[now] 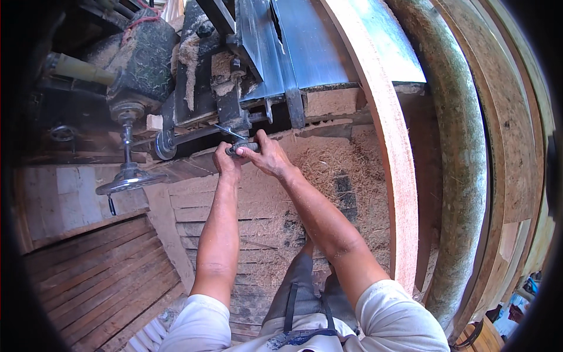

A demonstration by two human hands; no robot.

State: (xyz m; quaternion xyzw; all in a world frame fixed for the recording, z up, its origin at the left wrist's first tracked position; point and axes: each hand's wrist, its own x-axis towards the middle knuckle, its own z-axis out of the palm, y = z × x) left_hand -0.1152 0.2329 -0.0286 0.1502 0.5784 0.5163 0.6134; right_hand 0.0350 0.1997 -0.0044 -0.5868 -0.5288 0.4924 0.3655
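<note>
Both hands (249,157) grip small dark handle (241,148).

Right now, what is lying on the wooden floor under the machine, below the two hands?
Loose sawdust and wood shavings cover the floor planks below the left hand and right hand. The boards under the thickest pile cannot be seen.

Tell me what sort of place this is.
Most likely a woodworking shop or small sawmill. Sawdust covers the plank floor, a metal-topped machine is caked in shavings, and long boards lean beside it. Both hands, left hand and right hand, grip a small machine handle.
</note>
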